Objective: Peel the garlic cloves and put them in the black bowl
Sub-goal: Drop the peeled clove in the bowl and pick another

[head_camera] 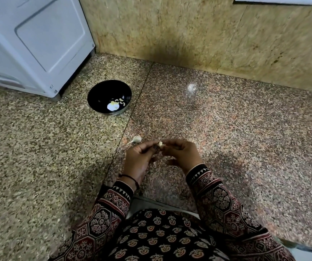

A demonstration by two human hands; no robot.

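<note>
Closest to you, past your patterned sleeves point(224, 200), both hands meet just above the granite counter point(226, 129). Your left hand point(139, 159) and right hand point(181, 152) are both curled, and their fingertips pinch one garlic clove point(160, 144) from opposite sides. The other fingers are folded in and hold nothing. A pale bit of the clove shows between the tips, but whether that is bare flesh or skin is too small to tell.

You look to be in the peeling step, working the skin off this clove. The next move calls for one hand to hold the clove firm while the nails of the other catch the papery edge and pull it away. Then you need a reach forward and to the left to drop it in.

Just beyond your left fingertips, a loose clove point(136, 138) lies on the counter with its tail of skin on, so at least one more waits.

Farther off to the left stands the black bowl point(98, 91), well apart from your hands. It holds a few peeled cloves point(121, 102) beside a larger white piece point(112, 106) that I cannot identify.

Behind the bowl is a white appliance point(38, 40), and a tiled wall point(189, 34) closes the back.
</note>
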